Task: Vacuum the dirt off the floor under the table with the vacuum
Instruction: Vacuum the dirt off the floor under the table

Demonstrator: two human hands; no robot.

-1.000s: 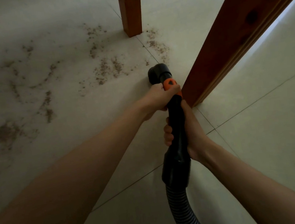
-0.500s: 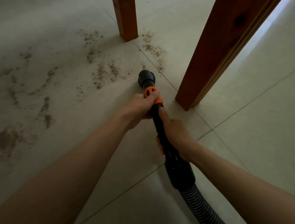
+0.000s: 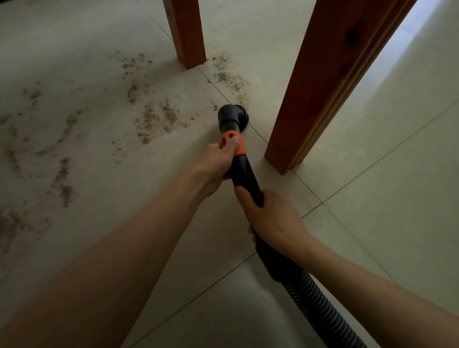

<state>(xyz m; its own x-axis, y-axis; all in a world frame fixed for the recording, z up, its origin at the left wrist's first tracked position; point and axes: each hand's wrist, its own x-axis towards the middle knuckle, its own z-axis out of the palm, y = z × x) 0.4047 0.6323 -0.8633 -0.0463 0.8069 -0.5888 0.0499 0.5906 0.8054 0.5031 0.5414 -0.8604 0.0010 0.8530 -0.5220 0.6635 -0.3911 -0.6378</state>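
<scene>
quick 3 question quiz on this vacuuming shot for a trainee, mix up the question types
1. True or false: the left hand grips the vacuum wand at its orange collar.
2. The nozzle sits: A) between the two wooden table legs, B) on the big dirt patch far left, C) lifted above the table.
3. Fill in: the right hand holds the wand just above the ribbed ____.

Key: 1 true; 2 A (near leg, far leg); 3 hose.

Two bare forearms reach in from the lower edge — no sleeves, cuffs or gloves on either; the left hand (image 3: 215, 164) and right hand (image 3: 273, 220) carry no rings, and both wrists are plain — no watch, no band
</scene>
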